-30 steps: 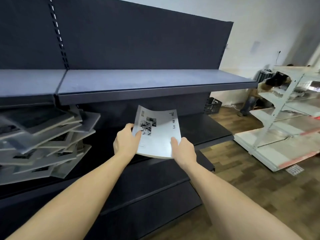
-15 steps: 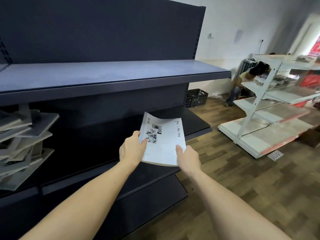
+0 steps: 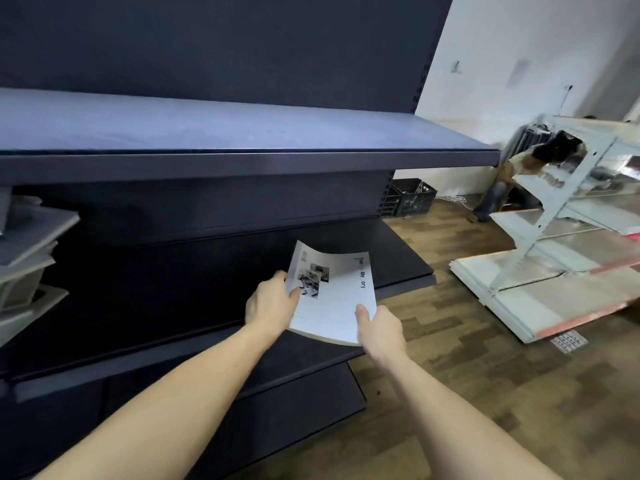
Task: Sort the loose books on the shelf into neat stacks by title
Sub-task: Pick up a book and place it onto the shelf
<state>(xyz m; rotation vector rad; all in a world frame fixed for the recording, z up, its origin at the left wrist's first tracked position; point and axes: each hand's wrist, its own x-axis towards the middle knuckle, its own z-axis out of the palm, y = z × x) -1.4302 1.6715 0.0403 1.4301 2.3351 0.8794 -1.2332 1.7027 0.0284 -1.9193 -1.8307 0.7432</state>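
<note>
Two hands on one white book [image 3: 334, 296]: the left hand [image 3: 269, 304] grips its left edge, thumb on the cover, the right hand [image 3: 380, 327] pinches its near right corner. Book hangs above the dark shelf [image 3: 408, 268]; loose books [image 3: 27, 258] lie far left of it.

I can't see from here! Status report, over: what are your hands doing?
Left hand and right hand both grip white book. Book above dark shelf, not down. Nothing in the way.

Dim lower shelving [image 3: 145, 292]; glare on upper shelf [image 3: 242, 129]; wide-angle bending at edges.
</note>
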